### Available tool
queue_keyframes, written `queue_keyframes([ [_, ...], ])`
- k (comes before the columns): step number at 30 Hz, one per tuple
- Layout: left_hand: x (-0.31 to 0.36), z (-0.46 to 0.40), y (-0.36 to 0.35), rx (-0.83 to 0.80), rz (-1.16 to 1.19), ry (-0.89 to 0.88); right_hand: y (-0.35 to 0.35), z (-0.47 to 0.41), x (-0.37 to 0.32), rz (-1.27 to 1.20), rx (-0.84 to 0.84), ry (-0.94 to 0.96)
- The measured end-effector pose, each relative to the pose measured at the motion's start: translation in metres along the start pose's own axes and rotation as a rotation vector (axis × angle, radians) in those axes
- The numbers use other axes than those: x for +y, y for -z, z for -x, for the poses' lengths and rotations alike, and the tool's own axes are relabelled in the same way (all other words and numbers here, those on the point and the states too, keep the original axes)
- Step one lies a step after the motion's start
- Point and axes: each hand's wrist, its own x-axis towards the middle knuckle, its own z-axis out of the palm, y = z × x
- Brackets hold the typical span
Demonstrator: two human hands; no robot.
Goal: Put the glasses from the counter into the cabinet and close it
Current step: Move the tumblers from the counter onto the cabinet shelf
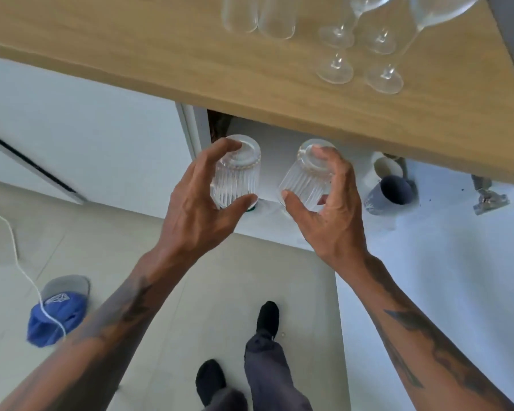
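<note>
My left hand (199, 203) grips a ribbed clear tumbler (238, 173), held upside down in front of the open cabinet (276, 161) under the wooden counter (190, 60). My right hand (330, 209) grips a second ribbed tumbler (304, 179), also base up and tilted. Both glasses hover at the cabinet's white shelf, just past its front edge. On the counter above stand two plain tumblers (258, 16) and several stemmed wine glasses (380, 40).
A grey mug (389, 194) and a white mug (382, 170) lie in the cabinet at the right. The open white door (433, 292) with its hinge (487, 197) stands to the right. A blue cap (57, 310) and a white cable (18, 250) lie on the floor.
</note>
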Motion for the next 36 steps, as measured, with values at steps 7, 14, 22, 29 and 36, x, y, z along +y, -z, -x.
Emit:
queue_keyframes([
  [7, -0.084, -0.014, -0.071, -0.004, -0.028, 0.038, -0.065, -0.012, 0.103, 0.019, 0.023, -0.004],
  [14, -0.17, -0.057, -0.147, 0.009, -0.083, 0.022, -0.129, -0.047, 0.202, 0.063, 0.013, -0.007],
  [22, -0.233, -0.119, -0.207, 0.056, -0.137, 0.061, -0.179, -0.107, 0.274, 0.038, -0.001, 0.038],
  [29, -0.253, -0.154, -0.229, 0.043, -0.146, 0.117, -0.204, -0.144, 0.292, 0.023, -0.056, -0.048],
  [36, -0.258, -0.153, -0.224, 0.013, -0.138, 0.142, -0.202, -0.148, 0.286, 0.027, -0.084, -0.055],
])
